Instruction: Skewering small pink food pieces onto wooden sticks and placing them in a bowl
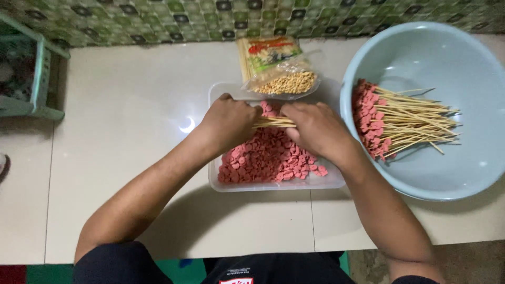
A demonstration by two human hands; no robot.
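Note:
My left hand [230, 122] and my right hand [316, 128] meet over a clear plastic tray [263, 186] filled with small pink sausage pieces [265, 158]. Both hands are closed around one bundle of thin bamboo skewers [273, 122] held level between them. Whether any piece sits on the skewers is hidden by my fingers.
A pale blue basin [447, 173] at the right holds several skewers loaded with pink pieces [371, 121]. An open plastic bag of bare skewers [276, 68] lies behind the tray. A green plastic stool [37, 68] stands at the far left beside a tiled wall.

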